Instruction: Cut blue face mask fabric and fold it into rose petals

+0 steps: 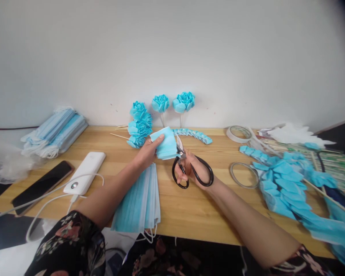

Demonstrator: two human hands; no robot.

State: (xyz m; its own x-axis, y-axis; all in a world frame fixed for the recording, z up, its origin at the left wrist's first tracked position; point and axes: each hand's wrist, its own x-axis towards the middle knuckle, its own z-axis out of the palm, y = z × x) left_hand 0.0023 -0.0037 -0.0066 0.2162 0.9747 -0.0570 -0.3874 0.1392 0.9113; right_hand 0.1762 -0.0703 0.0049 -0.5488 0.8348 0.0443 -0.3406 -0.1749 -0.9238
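Note:
My left hand (151, 150) pinches a folded stack of light blue mask fabric (166, 143), thumb on top. Black-handled scissors (201, 172) are in my right hand (194, 168), fingers through the loops. Their blades are spread at the fabric's right edge; whether they touch it I cannot tell. Below my left hand lie several blue face masks (140, 199), ear loops hanging over the table's front edge. Behind the fabric is a pleated blue strip (194, 134). Blue fabric flowers on sticks (138, 126) lie back left, and two flowers (184, 102) stand upright by the wall.
A stack of masks (56, 132) sits at the back left, near a phone (43, 184) and a white power bank (84, 172) with a cable. On the right are tape rolls (239, 134), blue pleated strips (284, 184) and green-printed packets (330, 165). A wall (172, 50) bounds the table's back.

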